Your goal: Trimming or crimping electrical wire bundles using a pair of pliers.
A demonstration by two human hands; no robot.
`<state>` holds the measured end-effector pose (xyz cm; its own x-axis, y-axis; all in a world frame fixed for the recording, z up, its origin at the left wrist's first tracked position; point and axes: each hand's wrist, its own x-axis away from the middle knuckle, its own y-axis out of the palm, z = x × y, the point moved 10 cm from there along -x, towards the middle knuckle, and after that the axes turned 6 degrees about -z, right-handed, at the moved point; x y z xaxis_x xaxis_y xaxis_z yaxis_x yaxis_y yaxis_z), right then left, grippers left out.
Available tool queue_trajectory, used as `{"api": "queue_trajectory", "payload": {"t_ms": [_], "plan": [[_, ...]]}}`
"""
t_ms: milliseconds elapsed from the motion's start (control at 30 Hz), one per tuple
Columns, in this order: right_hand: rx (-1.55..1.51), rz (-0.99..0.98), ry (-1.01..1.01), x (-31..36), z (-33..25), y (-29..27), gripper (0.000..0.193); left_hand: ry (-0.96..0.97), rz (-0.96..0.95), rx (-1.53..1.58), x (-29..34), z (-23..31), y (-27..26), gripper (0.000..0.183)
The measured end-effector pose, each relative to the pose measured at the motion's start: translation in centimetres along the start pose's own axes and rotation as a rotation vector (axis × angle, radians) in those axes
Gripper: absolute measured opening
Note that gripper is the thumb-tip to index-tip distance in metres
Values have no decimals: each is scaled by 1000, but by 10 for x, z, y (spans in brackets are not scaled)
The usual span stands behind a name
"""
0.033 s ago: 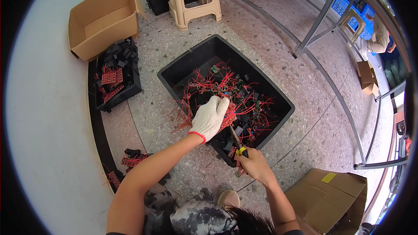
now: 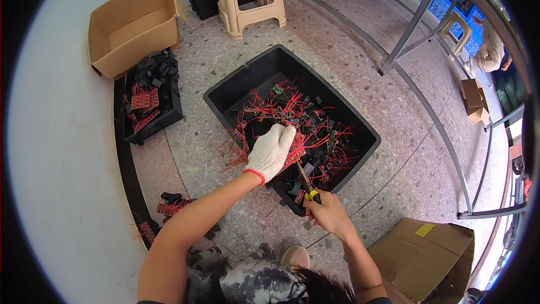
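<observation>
My left hand (image 2: 272, 151), in a white knit glove with a red cuff, is closed on a red circuit board (image 2: 295, 150) with several red wires. It holds the board over a black plastic bin (image 2: 292, 56). My bare right hand (image 2: 331, 214) grips a hand tool (image 2: 311, 195) with a yellow-and-black handle. The tool's narrow metal end reaches up to the lower edge of the board; its exact kind is unclear. Beneath my hands lie loose green and red boards with red wires (image 2: 287, 104) and black plastic pieces (image 2: 318, 155). The glove hides part of the held board.
On the left, a smaller black bin (image 2: 174, 107) holds red boards and black blocks, beside an open cardboard box (image 2: 135, 50). More boards (image 2: 173, 205) lie on the floor. A beige stool (image 2: 253, 14), a metal frame (image 2: 413, 19) and another cardboard box (image 2: 419, 253) stand around.
At the far right, a person in the background has shifted slightly. My hands, the board and the tool look almost the same.
</observation>
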<state>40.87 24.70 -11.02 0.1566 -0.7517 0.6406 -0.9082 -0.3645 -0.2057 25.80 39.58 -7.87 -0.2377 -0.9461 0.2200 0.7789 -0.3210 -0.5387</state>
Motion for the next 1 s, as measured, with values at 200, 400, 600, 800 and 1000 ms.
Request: {"api": "queue_trajectory", "payload": {"t_ms": [200, 400, 600, 800, 1000], "plan": [[82, 51, -222, -13, 10, 4, 25, -14, -137, 259, -8, -16, 17, 51], [-538, -264, -116, -15, 25, 39, 22, 47, -26, 130, -2, -3, 4, 48], [-375, -192, -96, -15, 20, 25, 22, 167, 50, 32, 2, 7, -1, 47], [-566, -409, -55, -10, 18, 27, 24, 152, -7, 54, 1, 11, 1, 42], [-545, -330, -65, -6, 15, 33, 25, 131, 67, 58, 0, 8, -3, 41]]}}
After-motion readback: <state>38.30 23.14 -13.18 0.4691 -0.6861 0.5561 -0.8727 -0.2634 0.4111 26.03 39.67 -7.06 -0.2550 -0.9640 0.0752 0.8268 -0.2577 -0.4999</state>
